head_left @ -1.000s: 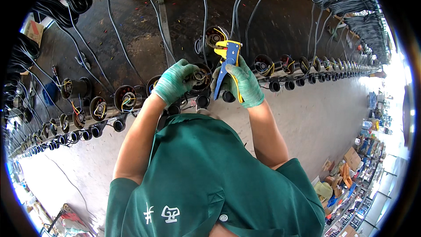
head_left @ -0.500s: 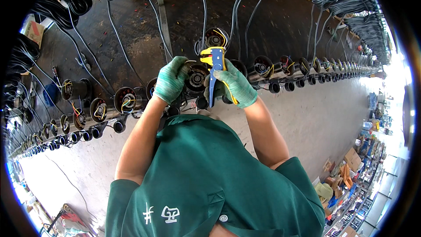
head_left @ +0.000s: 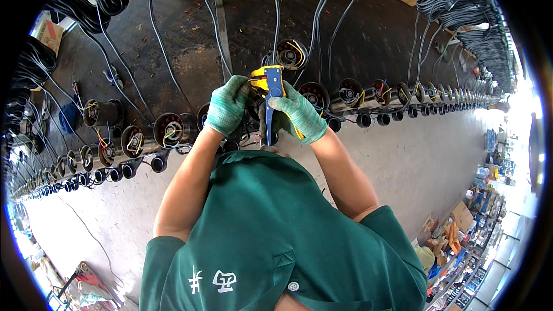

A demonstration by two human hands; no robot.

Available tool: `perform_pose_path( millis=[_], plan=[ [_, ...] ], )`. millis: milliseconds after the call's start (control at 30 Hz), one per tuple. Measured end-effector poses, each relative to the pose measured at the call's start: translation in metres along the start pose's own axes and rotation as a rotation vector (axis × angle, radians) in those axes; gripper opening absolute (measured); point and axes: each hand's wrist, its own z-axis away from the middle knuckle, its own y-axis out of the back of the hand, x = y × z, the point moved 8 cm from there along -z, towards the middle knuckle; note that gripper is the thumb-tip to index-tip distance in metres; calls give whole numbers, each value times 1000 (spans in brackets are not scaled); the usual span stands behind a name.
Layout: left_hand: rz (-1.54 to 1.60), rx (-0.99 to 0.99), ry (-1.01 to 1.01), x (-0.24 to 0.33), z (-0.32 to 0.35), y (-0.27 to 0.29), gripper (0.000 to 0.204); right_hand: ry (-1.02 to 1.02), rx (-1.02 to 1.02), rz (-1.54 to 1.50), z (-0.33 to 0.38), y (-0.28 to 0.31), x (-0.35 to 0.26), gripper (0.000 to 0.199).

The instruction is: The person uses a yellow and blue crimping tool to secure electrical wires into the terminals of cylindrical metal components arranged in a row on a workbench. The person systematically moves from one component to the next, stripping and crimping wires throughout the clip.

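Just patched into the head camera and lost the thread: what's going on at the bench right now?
A person in a green shirt stands at a long dark bench lined with a row of round motor-like housings trailing coloured wires. Both hands wear green knit gloves. The right hand grips a blue and yellow wire stripper, held upright over the housing in front. The left hand is closed beside the tool's head; what it pinches is hidden.

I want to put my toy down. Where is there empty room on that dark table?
Bare patches lie on the dark bench between the hanging black cables, behind the row of round motors. The front edge is crowded with motors, and the left hand and right hand with the blue-yellow tool fill the middle.
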Motion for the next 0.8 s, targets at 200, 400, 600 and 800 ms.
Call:
perform_pose_path(
  millis=[200,400,600,800],
  plan=[
    [29,-1,-17,-10,-1,1,15,65,-27,202,-7,5,-5,60],
    [159,3,114,-16,-4,-1,14,-66,-41,116,-9,1,-15,48],
    [167,-17,201,-16,-8,-2,18,107,2,-137,-9,7,-36,59],
    [-132,75,-113,9,-11,5,15,143,148,-48,19,34,-43,64]
  ],
)
